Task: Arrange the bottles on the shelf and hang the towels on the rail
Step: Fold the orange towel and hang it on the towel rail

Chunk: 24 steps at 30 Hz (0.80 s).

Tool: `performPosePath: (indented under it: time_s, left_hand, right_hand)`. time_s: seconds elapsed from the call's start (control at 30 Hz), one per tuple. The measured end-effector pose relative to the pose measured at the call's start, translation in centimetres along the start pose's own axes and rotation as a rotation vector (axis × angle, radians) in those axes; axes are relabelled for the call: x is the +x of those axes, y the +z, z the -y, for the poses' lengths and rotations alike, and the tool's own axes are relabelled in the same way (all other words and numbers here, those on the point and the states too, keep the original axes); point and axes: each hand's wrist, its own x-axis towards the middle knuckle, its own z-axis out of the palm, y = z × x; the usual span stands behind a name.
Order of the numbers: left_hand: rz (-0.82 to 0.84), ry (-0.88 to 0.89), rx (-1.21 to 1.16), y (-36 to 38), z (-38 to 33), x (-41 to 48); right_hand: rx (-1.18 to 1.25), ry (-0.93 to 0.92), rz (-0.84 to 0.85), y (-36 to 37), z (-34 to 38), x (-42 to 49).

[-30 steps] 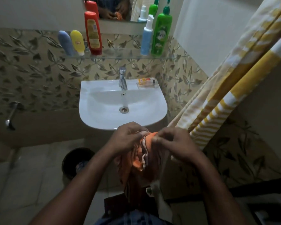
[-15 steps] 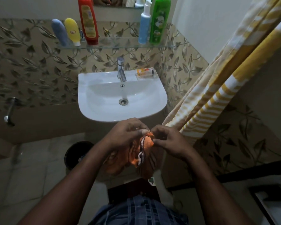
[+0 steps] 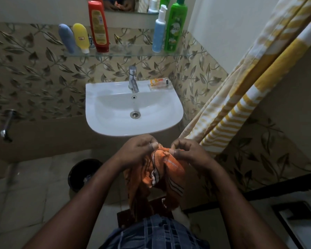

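Dim tiled bathroom, leaf-pattern walls. Nearest, at waist height: left hand (image 3: 133, 155) and right hand (image 3: 188, 155) each pinched the top edge of an orange towel (image 3: 169, 169), thumbs close together, cloth bunched and hanging in folds. Judged: slide the pinches apart along the hem so it opens flat before draping. Rail not seen. Towel orange with dark stripes and a pale hem; looked thin, limp. Beyond, washbasin (image 3: 90, 105). Farthest, glass shelf (image 3: 126, 52) carried bottles, red bottle (image 3: 99, 27) and green bottle (image 3: 174, 27) upright.

Dim bathroom: white basin (image 3: 97, 123) on the leaf-patterned wall (image 3: 34, 69), chrome tap (image 3: 132, 79) at its back rim, dark bin (image 3: 79, 169) on the floor (image 3: 25, 203) below-left.
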Motion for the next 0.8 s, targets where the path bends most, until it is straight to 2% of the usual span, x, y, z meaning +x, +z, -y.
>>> performPosePath:
  time_s: [0.07, 0.17, 0.27, 0.37, 0.43, 0.5, 0.57, 0.6, 0.67, 0.7, 0.73, 0.8]
  left_hand:
    - [-0.05, -0.037, -0.042, -0.2, 0.3, 0.0]
    - [-0.1, -0.064, -0.067, -0.4, 1.0, 0.0]
    - [-0.099, -0.086, -0.025, -0.4, 1.6, -0.3]
    - [-0.165, -0.115, -0.019, -0.5, 2.3, -0.4]
    - [-0.183, -0.151, -0.057, -0.3, 2.5, -0.6]
    - [-0.199, -0.191, -0.143, 0.3, 2.3, -0.8]
    - [-0.173, -0.235, -0.199, 0.5, 2.2, -1.1]
    - [-0.121, -0.263, -0.207, 0.5, 2.6, -1.2]
    - [0.088, -0.316, -0.23, 0.7, 2.4, -1.7]
    - [0.2, -0.338, -0.228, 1.0, 2.0, -1.9]
    - [0.244, -0.341, -0.219, 1.5, 1.5, -2.1]
    - [0.152, -0.345, -0.214, 2.3, -0.3, -2.2]
  right_hand:
    - [-0.087, 0.028, -0.003, -0.9, -0.5, -0.2]
    - [-0.082, 0.05, 0.01, -1.9, -0.3, -0.8]
    - [-0.033, 0.089, 0.111, -2.8, 0.2, -1.3]
    - [-0.126, 0.105, 0.15, -3.4, 0.6, -1.3]
    - [-0.164, 0.035, 0.073, -3.1, 0.7, -1.1]
    - [-0.156, -0.061, -0.082, -2.5, 1.1, -1.0]
    - [-0.3, -0.179, -0.225, -2.2, 2.5, -1.0]
    - [-0.453, -0.254, -0.283, -2.0, 3.6, -1.2]
    - [-0.716, -0.429, -0.346, -1.0, 6.0, -1.6]
    - [-0.734, -0.495, -0.366, -0.4, 6.9, -1.8]
    - [-0.665, -0.528, -0.395, 0.3, 7.5, -1.8]
    - [-0.471, -0.527, -0.474, 1.4, 8.1, -1.5]
